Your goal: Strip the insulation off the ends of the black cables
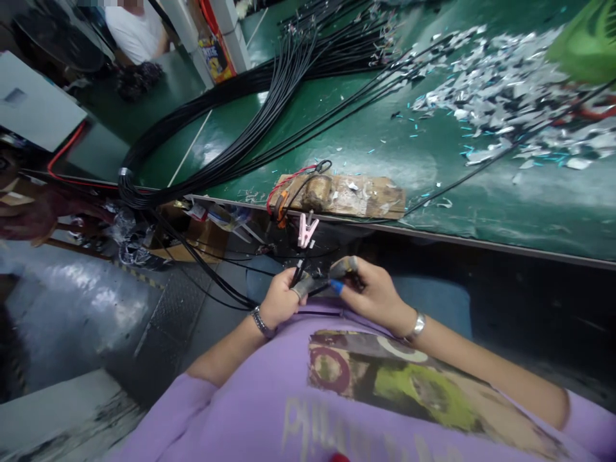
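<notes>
My left hand [282, 300] is closed around a black cable [317, 290] in front of my lap, below the table edge. Grey tape wraps its thumb. Close to its right, my right hand [375, 295] has its fingers curled in a pinch at the cable's end, with tape on a finger and a blue cover on the thumb tip. What lies inside its curled fingers is partly hidden. Just above both hands, a pink clothespin [307, 230] hangs at the table edge under a wooden board [370, 196] with a round brownish part [317, 191] on it.
A large bundle of black cables [240, 144] loops across the green table [491, 212] and hangs over its edge at left. Foil and plastic scraps [510, 96] lie heaped at right beside a green basket [584, 42]. Across the table is a person in white [135, 32].
</notes>
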The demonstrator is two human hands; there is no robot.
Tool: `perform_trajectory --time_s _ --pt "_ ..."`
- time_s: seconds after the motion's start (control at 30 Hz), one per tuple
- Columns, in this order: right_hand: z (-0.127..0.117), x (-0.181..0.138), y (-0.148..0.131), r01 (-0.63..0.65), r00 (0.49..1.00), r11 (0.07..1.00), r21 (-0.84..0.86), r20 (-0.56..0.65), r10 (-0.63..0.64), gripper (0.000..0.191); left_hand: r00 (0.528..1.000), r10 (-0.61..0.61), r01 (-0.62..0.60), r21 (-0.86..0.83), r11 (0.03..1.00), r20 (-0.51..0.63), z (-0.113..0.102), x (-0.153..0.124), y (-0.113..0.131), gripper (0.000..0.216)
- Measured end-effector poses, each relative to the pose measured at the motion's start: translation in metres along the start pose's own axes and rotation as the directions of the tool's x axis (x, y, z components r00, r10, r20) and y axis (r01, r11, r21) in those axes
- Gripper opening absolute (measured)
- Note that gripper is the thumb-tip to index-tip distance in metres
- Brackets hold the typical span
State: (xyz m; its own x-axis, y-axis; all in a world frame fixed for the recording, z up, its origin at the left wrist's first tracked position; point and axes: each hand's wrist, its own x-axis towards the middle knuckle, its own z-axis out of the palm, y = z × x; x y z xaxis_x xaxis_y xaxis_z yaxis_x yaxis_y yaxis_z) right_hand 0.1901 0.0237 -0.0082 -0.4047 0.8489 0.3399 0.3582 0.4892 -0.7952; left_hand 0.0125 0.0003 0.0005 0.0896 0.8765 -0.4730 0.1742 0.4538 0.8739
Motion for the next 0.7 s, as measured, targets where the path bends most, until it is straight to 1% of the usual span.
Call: perform_trajectory --time_s 0.03,0.1,0.17,0.2,0.23,0.3,0.33,0.37,0.4,0.43,0.47,0.5,0.53,0.57,0.6,0.63,0.7 --pt "-0.001 0.000 0.001 -0.028 0.999 0.999 -0.016 -0.023 0.028 0.002 1.000 0.007 -0.007 0.005 1.000 0.000 0.000 -0.001 0.000 0.029" --pt "-0.001 0.000 0.002 -0.024 1.000 0.996 -0.091 -0.001 0.024 0.003 1.000 0.014 -0.014 0.029 0.999 0.005 -0.001 -0.001 -0.002 0.030" --pt "-0.001 0.001 0.001 0.021 0.997 0.981 -0.191 0.072 -0.007 0.003 0.999 0.037 -0.037 0.072 0.997 0.007 0.000 -0.001 -0.005 0.029" --pt "-0.001 0.003 -0.001 0.036 0.994 0.972 -0.234 0.111 -0.010 0.005 0.998 0.064 -0.064 0.098 0.993 0.003 0.000 -0.002 -0.006 0.029" --pt "-0.002 0.005 -0.002 0.035 0.989 0.964 -0.262 0.145 0.004 0.008 0.995 0.102 -0.100 0.129 0.987 -0.006 0.000 -0.002 -0.007 0.027" --pt "-0.004 0.009 -0.005 -0.020 0.976 0.966 -0.258 0.205 0.075 0.012 0.982 0.188 -0.181 0.191 0.965 -0.022 0.000 -0.002 -0.008 0.025" --pt "-0.004 0.011 -0.006 -0.074 0.966 0.974 -0.215 0.229 0.124 0.012 0.975 0.220 -0.210 0.211 0.955 -0.023 0.000 -0.002 -0.008 0.024" --pt "-0.004 0.013 -0.006 -0.146 0.950 0.981 -0.129 0.258 0.176 0.011 0.972 0.234 -0.225 0.216 0.950 -0.017 0.000 -0.003 -0.007 0.025" --pt "-0.003 0.014 -0.006 -0.236 0.929 0.972 -0.001 0.292 0.226 0.012 0.973 0.229 -0.224 0.200 0.954 0.001 -0.001 -0.003 -0.007 0.027" --pt "-0.001 0.014 -0.006 -0.333 0.904 0.930 0.154 0.334 0.268 0.015 0.979 0.203 -0.206 0.164 0.965 0.032 -0.002 -0.002 -0.006 0.030" --pt "0.001 0.013 -0.005 -0.429 0.871 0.845 0.319 0.393 0.294 0.020 0.983 0.165 -0.173 0.113 0.978 0.077 -0.003 -0.002 -0.006 0.033" --pt "0.005 0.012 -0.005 -0.510 0.841 0.731 0.453 0.439 0.316 0.025 0.984 0.123 -0.132 0.060 0.989 0.128 -0.003 -0.001 -0.006 0.036" --pt "0.008 0.011 -0.004 -0.566 0.813 0.631 0.530 0.486 0.322 0.030 0.981 0.085 -0.089 0.013 0.996 0.175 -0.004 0.001 -0.006 0.039" --pt "0.010 0.010 -0.003 -0.595 0.796 0.577 0.559 0.507 0.329 0.031 0.978 0.055 -0.052 -0.017 0.998 0.202 -0.004 0.002 -0.006 0.041" --pt "0.012 0.009 -0.002 -0.592 0.799 0.597 0.542 0.491 0.347 0.031 0.978 0.028 -0.023 -0.026 0.999 0.206 -0.003 0.004 -0.007 0.041" --pt "0.014 0.010 -0.001 -0.559 0.820 0.677 0.479 0.438 0.368 0.030 0.982 0.005 -0.002 -0.015 1.000 0.188 -0.002 0.005 -0.007 0.040" --pt "0.014 0.012 0.003 -0.440 0.880 0.871 0.219 0.300 0.368 0.021 0.992 -0.022 0.019 0.033 0.999 0.122 0.001 0.007 -0.008 0.036"
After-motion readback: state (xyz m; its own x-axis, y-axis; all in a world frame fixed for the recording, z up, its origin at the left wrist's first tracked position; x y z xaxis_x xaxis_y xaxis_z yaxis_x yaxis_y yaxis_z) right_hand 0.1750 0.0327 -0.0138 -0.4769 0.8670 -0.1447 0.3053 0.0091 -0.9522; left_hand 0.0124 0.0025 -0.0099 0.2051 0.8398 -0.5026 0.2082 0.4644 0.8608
